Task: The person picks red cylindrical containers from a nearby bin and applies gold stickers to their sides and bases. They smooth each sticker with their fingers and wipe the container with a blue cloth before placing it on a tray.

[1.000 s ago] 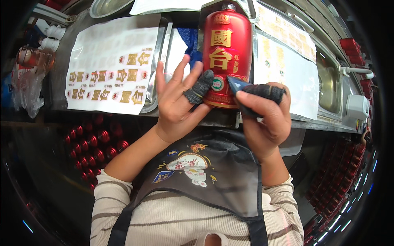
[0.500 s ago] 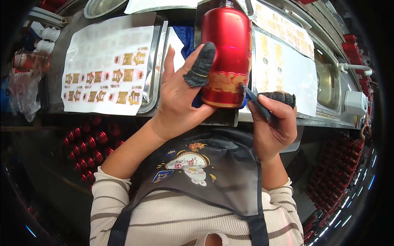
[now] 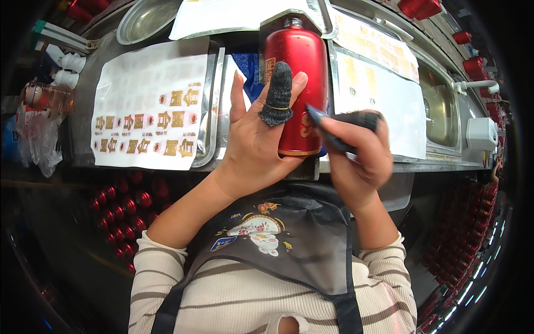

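Observation:
A glossy red bottle (image 3: pixel 303 69) with an open threaded neck and gold decals lies with its neck away from me. My left hand (image 3: pixel 247 139) grips it from the left, fingers and thumb against its side. One finger of that hand wears a black knit finger cover (image 3: pixel 277 94). In my right hand (image 3: pixel 359 153) is a dark, pointed hand tool (image 3: pixel 317 116), its exact kind unclear. The tool's tip is at the bottle's right side, by a gold mark (image 3: pixel 306 127) low on the body. A black cover is also on a right-hand finger.
On the left, a white decal sheet (image 3: pixel 147 136) rests on a metal tray. More decal sheets (image 3: pixel 389 106) lie to the right, beside a steel sink (image 3: pixel 442 103) with a white tap. A metal bowl (image 3: pixel 146 22) stands at the back. Red bottles (image 3: pixel 128 206) are massed below the bench.
The bottle has turned in my left hand: the wide gold pattern is mostly out of sight and another gold decal shows at its upper left. My right hand has shifted left with the tool.

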Tool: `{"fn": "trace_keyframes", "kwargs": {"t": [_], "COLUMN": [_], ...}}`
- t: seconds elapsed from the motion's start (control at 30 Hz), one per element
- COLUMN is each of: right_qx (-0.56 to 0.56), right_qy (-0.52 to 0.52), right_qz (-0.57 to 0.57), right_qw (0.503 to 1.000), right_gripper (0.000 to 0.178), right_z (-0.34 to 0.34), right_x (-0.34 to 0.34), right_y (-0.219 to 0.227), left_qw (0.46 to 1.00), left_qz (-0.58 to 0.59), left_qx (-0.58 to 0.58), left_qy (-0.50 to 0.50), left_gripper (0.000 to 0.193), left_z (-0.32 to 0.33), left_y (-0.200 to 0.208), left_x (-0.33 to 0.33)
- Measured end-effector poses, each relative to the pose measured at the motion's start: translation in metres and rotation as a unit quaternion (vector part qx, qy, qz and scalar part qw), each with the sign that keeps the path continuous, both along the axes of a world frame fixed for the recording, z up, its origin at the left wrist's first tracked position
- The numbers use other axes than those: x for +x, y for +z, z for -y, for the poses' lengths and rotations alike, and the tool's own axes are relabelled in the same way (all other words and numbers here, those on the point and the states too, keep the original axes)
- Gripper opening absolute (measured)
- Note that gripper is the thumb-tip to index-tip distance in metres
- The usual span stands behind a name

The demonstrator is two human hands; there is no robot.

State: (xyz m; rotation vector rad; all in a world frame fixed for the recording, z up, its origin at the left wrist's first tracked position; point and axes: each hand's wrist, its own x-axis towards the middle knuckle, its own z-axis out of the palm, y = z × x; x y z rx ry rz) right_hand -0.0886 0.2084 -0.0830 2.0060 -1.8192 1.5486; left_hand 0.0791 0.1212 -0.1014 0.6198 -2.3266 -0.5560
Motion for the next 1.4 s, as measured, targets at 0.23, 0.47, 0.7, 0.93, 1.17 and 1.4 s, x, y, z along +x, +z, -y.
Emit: {"fn": "trace_keyframes", "kwargs": {"t": [0.23, 0.47, 0.7, 0.93, 1.17, 1.4], "right_qx": [-0.004, 0.163, 0.138, 0.15, 0.25, 0.187], "right_qy": [0.05, -0.059, -0.084, 0.027, 0.033, 0.064], "right_qz": [-0.005, 0.393, 0.388, 0.552, 0.009, 0.13], "right_qw": [0.999, 0.903, 0.907, 0.819, 0.968, 0.972], "right_gripper": [0.042, 0.02, 0.018, 0.016, 0.103, 0.096], "right_z": [-0.006, -0.011, -0.015, -0.016, -0.009, -0.005], "right_x": [-0.003, -0.006, -0.011, -0.042, 0.009, 0.003], "right_y": [-0.002, -0.007, -0.017, -0.025, -0.018, -0.048], "left_qw": [1.0, 0.999, 0.998, 0.891, 0.969, 0.921], "left_qz": [0.024, 0.042, 0.048, -0.341, 0.009, -0.069], "left_qx": [-0.004, -0.009, 0.016, 0.282, 0.2, 0.369], "left_qy": [0.013, 0.024, 0.03, 0.099, 0.148, 0.106], "left_gripper": [0.082, 0.1, 0.113, 0.043, 0.049, 0.054], "left_z": [-0.004, -0.006, -0.007, 0.052, 0.103, 0.098], "left_y": [0.002, 0.004, -0.004, 0.053, 0.013, 0.015], "left_x": [0.0, 0.0, 0.017, -0.003, -0.051, -0.064]}}
